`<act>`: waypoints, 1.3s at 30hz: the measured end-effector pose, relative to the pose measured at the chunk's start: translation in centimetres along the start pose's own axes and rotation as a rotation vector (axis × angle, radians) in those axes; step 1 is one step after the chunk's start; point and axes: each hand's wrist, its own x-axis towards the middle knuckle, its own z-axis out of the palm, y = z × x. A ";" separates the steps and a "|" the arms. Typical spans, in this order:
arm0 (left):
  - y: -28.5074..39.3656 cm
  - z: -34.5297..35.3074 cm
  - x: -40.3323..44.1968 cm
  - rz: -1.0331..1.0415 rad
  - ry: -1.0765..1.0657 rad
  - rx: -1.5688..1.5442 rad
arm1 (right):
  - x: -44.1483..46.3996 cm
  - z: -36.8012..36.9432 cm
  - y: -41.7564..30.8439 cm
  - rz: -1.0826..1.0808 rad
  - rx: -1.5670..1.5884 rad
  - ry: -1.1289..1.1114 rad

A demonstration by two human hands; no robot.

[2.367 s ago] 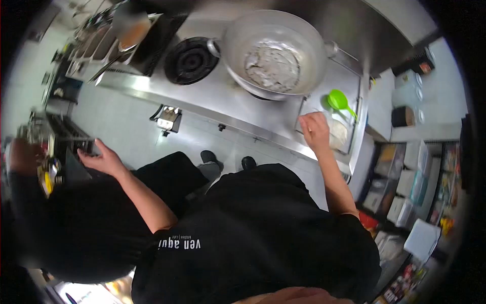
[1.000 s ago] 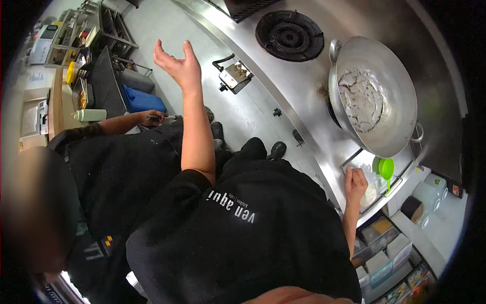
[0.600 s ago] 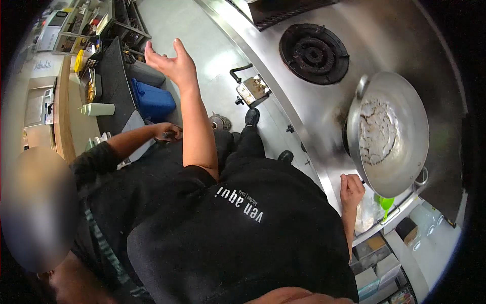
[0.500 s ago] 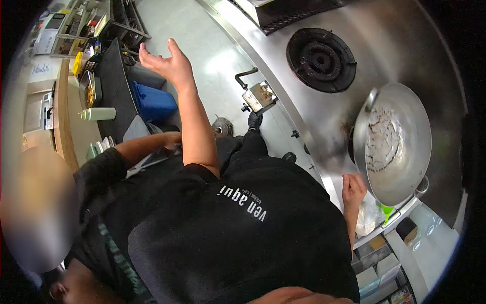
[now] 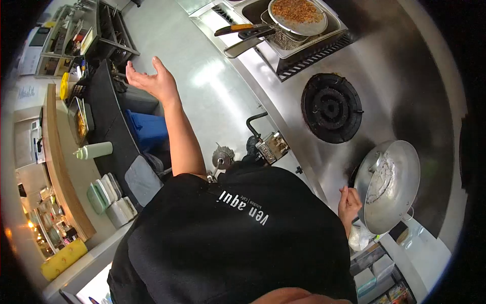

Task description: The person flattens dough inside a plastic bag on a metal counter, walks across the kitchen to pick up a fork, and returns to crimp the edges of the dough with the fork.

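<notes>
My left hand is raised out to the left above the floor, fingers stretched and thumb apart, with nothing in it. My right hand is closed with its fingers curled, and no object shows in it. It is beside the near rim of a large metal wok; whether it touches the rim cannot be made out. The wok tilts on the steel stove top, its inside lined with worn, whitish patches. A black gas burner lies farther along the stove.
A fryer at the top holds baskets and a strainer of brown crumbs. A metal box with a pipe juts from the stove front. Left are a dark counter, a squeeze bottle, a blue bin and stacked containers.
My view has shifted, bringing the fryer and strainer into sight. The other person at the left has left the view. My right hand is more curled; my left stays outstretched.
</notes>
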 end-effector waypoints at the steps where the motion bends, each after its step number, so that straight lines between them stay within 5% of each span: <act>1: 1.0 -0.4 0.1 0.026 0.000 0.021 | 0.3 0.2 0.4 -0.006 0.039 0.003; 6: 3.0 -2.7 1.8 0.148 0.028 0.082 | 3.4 3.4 4.4 -0.232 0.080 -0.002; 17: -1.2 0.8 7.0 0.172 0.063 0.041 | 9.7 9.6 -3.7 -0.391 0.057 -0.253; 26: -21.6 1.7 17.4 -0.020 0.102 0.040 | 11.1 24.6 -19.4 -0.287 0.026 -0.546; 28: -28.4 0.1 20.4 0.088 0.136 0.222 | 12.3 28.8 -23.0 -0.324 0.024 -0.589; 33: -43.3 -4.8 25.1 -0.094 0.123 0.473 | 18.9 36.5 -32.9 -0.491 0.052 -0.553; 39: -49.7 -6.3 27.8 -0.252 0.122 0.532 | 25.2 42.3 -39.2 -0.633 0.139 -0.402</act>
